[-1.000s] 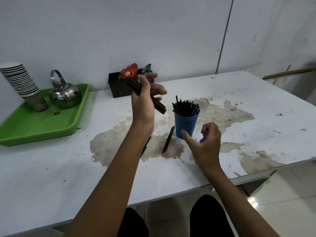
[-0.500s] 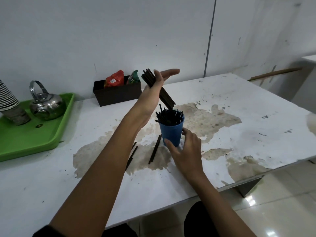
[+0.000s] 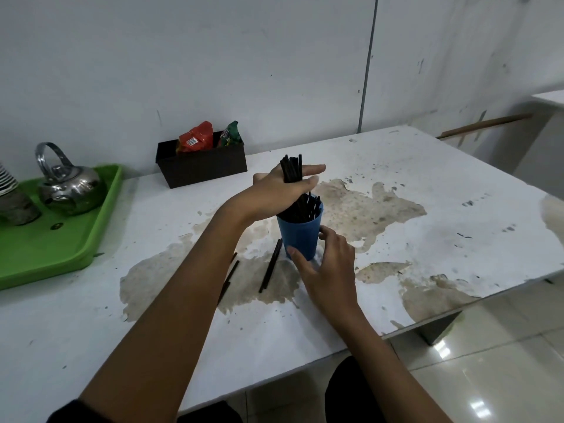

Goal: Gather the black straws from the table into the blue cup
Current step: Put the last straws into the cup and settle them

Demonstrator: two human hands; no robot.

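desk [image 3: 396, 184] stained, white | blue cup [image 3: 300, 236] upright, right hand [image 3: 328, 264] cupped around its base | left hand [image 3: 285, 190] clenched on straw bundle [image 3: 292, 172] above rim | loose straws [image 3: 270, 265] beside cup: we judge light, stiff, slippery; pinch mid-length

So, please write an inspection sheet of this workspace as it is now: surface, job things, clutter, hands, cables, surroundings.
Surface: white table, large brown stains.
Job's things: blue cup upright, full of straws; bundle of straws entering it; loose straws lying left of cup.
Clutter: green tray with kettle; black box of packets.
Hands: left hand grips bundle; right hand steadies cup.
Cables: nothing seen.
Surroundings: white wall, tiled floor.
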